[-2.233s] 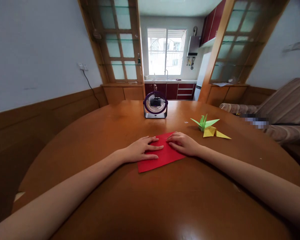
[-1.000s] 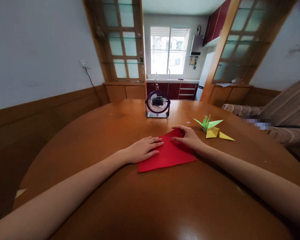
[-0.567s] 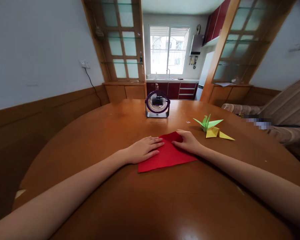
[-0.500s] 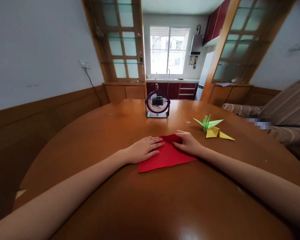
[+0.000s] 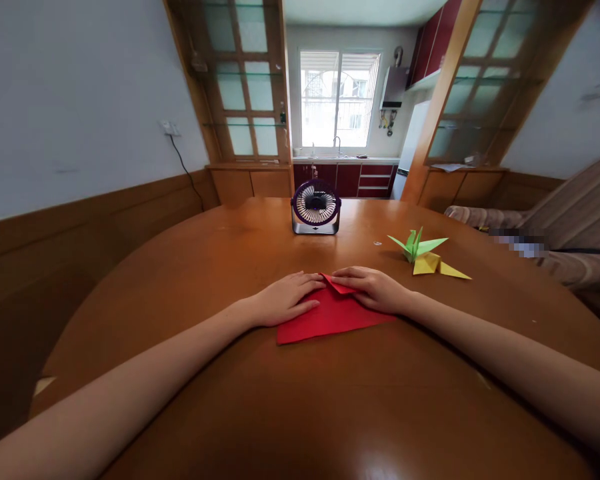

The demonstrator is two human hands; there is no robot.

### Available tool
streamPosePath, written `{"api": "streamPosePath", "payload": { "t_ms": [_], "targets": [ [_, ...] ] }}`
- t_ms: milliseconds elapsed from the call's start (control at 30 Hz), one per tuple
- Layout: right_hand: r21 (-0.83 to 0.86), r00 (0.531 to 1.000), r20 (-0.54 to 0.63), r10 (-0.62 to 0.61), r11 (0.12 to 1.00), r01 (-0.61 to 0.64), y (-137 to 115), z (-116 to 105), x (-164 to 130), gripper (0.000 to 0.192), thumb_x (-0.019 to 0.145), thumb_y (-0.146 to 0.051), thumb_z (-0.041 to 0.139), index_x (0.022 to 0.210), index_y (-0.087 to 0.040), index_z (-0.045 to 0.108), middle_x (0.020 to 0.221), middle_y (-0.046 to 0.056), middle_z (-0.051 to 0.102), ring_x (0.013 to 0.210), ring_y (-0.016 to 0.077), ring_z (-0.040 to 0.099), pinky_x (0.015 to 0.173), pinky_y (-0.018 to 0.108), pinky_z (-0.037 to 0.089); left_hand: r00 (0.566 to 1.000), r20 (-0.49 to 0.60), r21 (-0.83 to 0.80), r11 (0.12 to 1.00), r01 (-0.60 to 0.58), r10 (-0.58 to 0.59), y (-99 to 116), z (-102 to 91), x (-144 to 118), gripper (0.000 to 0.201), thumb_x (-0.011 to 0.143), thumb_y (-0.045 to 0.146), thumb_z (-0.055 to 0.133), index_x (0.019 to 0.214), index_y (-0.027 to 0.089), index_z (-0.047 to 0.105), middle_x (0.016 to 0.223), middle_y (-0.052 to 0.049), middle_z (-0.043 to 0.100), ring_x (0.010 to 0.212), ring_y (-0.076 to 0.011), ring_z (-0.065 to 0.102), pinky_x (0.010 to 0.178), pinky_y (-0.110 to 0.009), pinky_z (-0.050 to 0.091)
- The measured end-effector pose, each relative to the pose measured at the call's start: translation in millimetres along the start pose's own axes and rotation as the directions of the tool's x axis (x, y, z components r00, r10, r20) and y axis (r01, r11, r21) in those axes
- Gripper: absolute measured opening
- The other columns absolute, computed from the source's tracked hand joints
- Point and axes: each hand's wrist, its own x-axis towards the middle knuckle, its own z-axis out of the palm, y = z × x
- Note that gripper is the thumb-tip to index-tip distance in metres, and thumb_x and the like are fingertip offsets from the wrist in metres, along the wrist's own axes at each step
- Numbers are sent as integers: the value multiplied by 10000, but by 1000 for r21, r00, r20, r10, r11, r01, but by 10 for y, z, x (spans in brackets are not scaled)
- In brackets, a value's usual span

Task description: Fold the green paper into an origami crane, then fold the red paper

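A sheet of red paper (image 5: pixel 330 322) lies on the table in front of me, its straight edge towards me. Its far corner is turned over into a small flap (image 5: pixel 341 287). My left hand (image 5: pixel 289 298) rests flat on the paper's left part, fingers stretched out and a little apart. From the right, my right hand (image 5: pixel 377 290) has its fingers along the flap and its thumb below, holding the flap down. The fingertips of both hands are close together near the far corner; what lies under the right palm is hidden.
Beyond the right hand stand a green paper crane (image 5: pixel 416 245) and a yellow folded paper figure (image 5: pixel 433 264). A small purple fan (image 5: pixel 316 207) is farther back on the round wooden table (image 5: pixel 190 267). A striped sofa (image 5: pixel 575 213) is at the right.
My right hand has brought the paper's far corner over towards me, making a brighter flap, and its fingers have shifted left. The left hand has stayed in place.
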Motion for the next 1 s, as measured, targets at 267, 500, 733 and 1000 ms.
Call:
{"api": "streamPosePath", "payload": {
  "t_ms": [267, 500, 733, 1000],
  "targets": [
    [57, 997, 82, 13, 998, -18, 13, -14, -8, 521, 849, -132, 500, 1366, -193, 522, 1322, 133, 579, 1176, 243, 582, 984, 437, 492, 999, -44, -6, 1000, 26, -26, 6, -6, -5, 458, 966, 459, 424, 1291, 146, 505, 1386, -157, 506, 1272, -267, 482, 1080, -434, 374],
    [82, 995, 100, -1, 997, -7, -6, -36, 9, 459, 883, -220, 507, 1333, -142, 555, 1297, 173, 587, 1169, 268, 580, 983, 456, 482, 998, 59, -4, 999, 31, -31, -72, 41, 2, 570, 991, 476, 348, 1479, 184, 307, 1540, -126, 323, 1426, -242, 300, 1175, -469, 188],
    [131, 996, 83, -38, 991, 27, -70, -101, 25, 402, 893, -329, 579, 1274, -203, 607, 1249, 141, 608, 1139, 249, 584, 989, 433, 468, 996, 82, -1, 1000, 28, -28, -73, 42, 2, 531, 996, 484, 336, 1465, 237, 362, 1542, -87, 319, 1439, -225, 273, 1182, -456, 158],
    [242, 999, 26, -37, 970, 30, -75, -84, 12, 308, 902, -314, 588, 1175, -193, 667, 1184, 128, 619, 1074, 212, 617, 940, 364, 511, 999, -7, -1, 999, -47, 47, -65, 42, -7, 418, 993, 400, 398, 1379, 275, 499, 1490, -71, 426, 1376, -246, 388, 1151, -494, 255]
  ]
}}
